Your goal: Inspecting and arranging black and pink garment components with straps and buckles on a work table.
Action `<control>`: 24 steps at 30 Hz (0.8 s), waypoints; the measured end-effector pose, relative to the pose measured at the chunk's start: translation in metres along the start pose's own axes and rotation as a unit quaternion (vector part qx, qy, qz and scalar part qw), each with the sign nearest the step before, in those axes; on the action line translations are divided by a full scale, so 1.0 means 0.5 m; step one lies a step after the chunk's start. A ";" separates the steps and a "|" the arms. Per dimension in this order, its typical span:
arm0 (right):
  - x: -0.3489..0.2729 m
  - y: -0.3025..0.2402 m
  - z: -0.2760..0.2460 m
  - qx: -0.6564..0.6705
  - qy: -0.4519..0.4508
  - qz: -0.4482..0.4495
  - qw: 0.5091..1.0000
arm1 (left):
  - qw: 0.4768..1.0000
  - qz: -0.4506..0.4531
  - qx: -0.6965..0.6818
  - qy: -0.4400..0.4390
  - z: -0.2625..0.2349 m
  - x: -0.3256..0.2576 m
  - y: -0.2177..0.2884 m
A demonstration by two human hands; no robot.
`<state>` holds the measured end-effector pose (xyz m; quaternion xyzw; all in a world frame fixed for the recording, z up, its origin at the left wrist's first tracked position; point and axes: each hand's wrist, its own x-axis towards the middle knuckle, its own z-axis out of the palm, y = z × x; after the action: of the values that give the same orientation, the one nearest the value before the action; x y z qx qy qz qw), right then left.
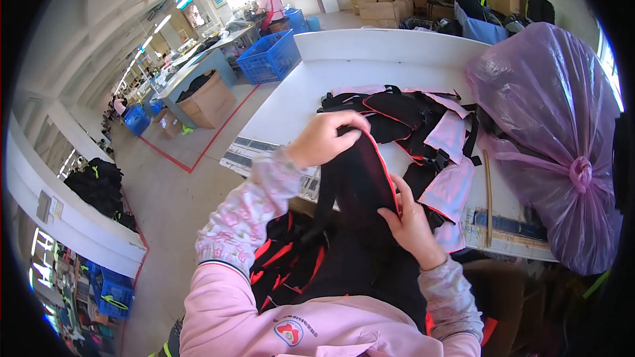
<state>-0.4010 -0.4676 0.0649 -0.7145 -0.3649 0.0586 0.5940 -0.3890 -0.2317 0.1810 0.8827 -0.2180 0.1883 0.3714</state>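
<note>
Stretched between my hands is a black fabric piece (pixel 360 175) with a bright red-orange edge, and a black strap hangs from its left side. My left hand (pixel 331 137) pinches its upper end between thumb and fingers. Lower down and to the right, my right hand (pixel 411 225) grips the red edge, thumb in front. Just beyond lies a pile of similar black pieces (pixel 397 109) with red edging, straps and buckles on the white table (pixel 291 102). Some show a shiny pinkish-silver side (pixel 446 188).
A large tied purple plastic bag (pixel 549 106) fills the table's right side, beside a thin wooden stick (pixel 488 198). More black and red pieces (pixel 284 261) lie below the near edge. Past the table stand a blue crate (pixel 270 56), a cardboard box (pixel 206 99) and a seated person (pixel 270 10).
</note>
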 end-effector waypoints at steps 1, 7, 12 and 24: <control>0.002 0.026 0.027 0.034 0.034 -0.026 0.999 | 0.982 0.053 0.143 0.110 0.025 0.007 -0.013; -0.035 0.266 0.036 -0.140 0.124 0.137 0.973 | 0.981 -0.038 0.032 -0.187 0.262 -0.115 -0.091; -0.075 0.176 0.007 -0.255 0.026 0.102 0.961 | 0.951 -0.112 0.147 -0.250 0.360 -0.286 -0.123; -0.100 0.167 0.048 -0.327 -0.038 0.088 0.940 | 0.973 -0.099 -0.012 -0.209 0.376 -0.294 -0.180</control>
<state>-0.4119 -0.4802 -0.0341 -0.8958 -0.3219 0.0153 0.3062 -0.4324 -0.2778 -0.0662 0.9151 -0.2042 -0.0406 0.3453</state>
